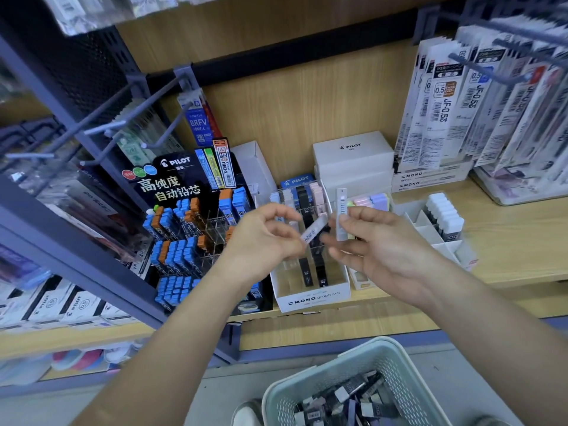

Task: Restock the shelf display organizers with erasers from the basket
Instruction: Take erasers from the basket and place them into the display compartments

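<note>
My left hand (264, 238) pinches a slim white pack with a barcode (313, 230), tilted and blurred. My right hand (378, 241) holds a second slim grey-white pack (341, 213) upright between thumb and fingers. Both hands hover in front of the white MONO graph MG display organizer (313, 298) on the wooden shelf, which holds black, white and pink packs in rows. The pale green basket (310, 392) stands on the floor at the bottom, with several dark and white packs inside.
A black PILOT lead display (172, 179) with blue and orange cases stands on the left. A white divided organizer (430, 229) with white and black erasers sits on the right. White PILOT boxes (353, 155) stand behind. Hanging refill packets (479, 96) and metal pegs (101, 130) jut out.
</note>
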### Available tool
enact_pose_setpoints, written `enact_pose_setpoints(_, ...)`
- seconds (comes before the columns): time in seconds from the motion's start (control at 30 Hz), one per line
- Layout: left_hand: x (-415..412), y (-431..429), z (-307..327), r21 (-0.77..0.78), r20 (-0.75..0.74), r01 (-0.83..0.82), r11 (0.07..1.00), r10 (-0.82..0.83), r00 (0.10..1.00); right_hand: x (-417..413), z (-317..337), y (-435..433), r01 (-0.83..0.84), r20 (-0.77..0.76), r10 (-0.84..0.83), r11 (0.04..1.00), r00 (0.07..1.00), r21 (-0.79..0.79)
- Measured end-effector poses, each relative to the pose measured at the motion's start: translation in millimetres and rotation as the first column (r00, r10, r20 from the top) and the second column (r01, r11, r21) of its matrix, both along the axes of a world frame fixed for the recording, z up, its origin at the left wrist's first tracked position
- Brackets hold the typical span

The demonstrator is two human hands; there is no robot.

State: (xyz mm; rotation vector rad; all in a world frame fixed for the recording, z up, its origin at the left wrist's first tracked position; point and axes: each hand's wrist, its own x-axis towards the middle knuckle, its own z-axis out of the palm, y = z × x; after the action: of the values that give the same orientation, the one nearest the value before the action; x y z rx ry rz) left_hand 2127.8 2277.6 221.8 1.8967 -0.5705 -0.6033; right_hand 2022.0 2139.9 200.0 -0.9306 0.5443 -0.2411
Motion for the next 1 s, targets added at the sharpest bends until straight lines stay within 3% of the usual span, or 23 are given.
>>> enact_pose_setpoints(0.1,-6,-2,-5,0.105,0.029,0.185,0.977,-0.189,0.982,1,-2,4,-0.067,0.049,0.069,0.997,0.996,-0.037)
enact_pose_setpoints(0.17,-7,-4,-8,0.133,0.111,0.194,0.972,-0.209,0.972,2,-2,6,-0.086,0.055,0.090,0.993,0.994,-0.079)
enact_pose_setpoints(0.33,1,-4,-10,0.103,0.232,0.153,0.983,-0.174,0.957,4,-1,2,-0.100,0.072,0.104,0.993,0.992,-0.061)
enact_pose_setpoints(0.43,10,-5,-12,0.096,0.274,0.112,0.989,-0.135,0.952,4,0,-3,-0.029,0.012,0.030,0.997,0.999,-0.074)
enact_pose_setpoints(0.67,26,-10,-26,0.025,0.305,-0.066,0.997,0.056,0.951,0,4,-14,0.041,-0.031,-0.047,0.985,0.998,-0.166)
enact_pose_setpoints(1.0,28,-21,-35,0.095,0.516,-0.100,0.990,0.037,0.856,-3,3,-15,0.016,-0.033,-0.022,0.987,0.999,-0.161)
